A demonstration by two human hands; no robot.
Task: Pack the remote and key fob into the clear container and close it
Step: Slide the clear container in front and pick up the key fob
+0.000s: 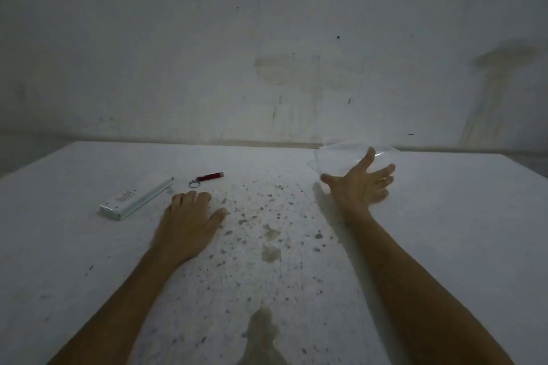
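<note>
The right hand (360, 187) is raised above the surface (444, 216) with its fingers (384, 171) spread wide and the thumb extended toward the left; it grips nothing. The palm faces the clear container (338, 157), which stands directly behind the hand at the far edge of the surface, close to the wall (267, 38). Whether the fingertips touch the container cannot be determined, because its transparent walls are faint and partly hidden by the hand. The left hand (189, 216) lies palm down on the surface, fingers loosely curled and relaxed, thumb out to the right, holding nothing. Just beyond its knuckles lies the key fob (209, 177), a slim red body with a metal ring at its left end, flat on the surface and apart from the hand. To the left of the left hand lies the remote (137, 198), a long white unit set diagonally, its far end near the ring of the key fob but not touching it. Both items are outside the container and well apart from it. The surface is white, with dark speckles and brownish stains (271, 252) concentrated between the two forearms.
</note>
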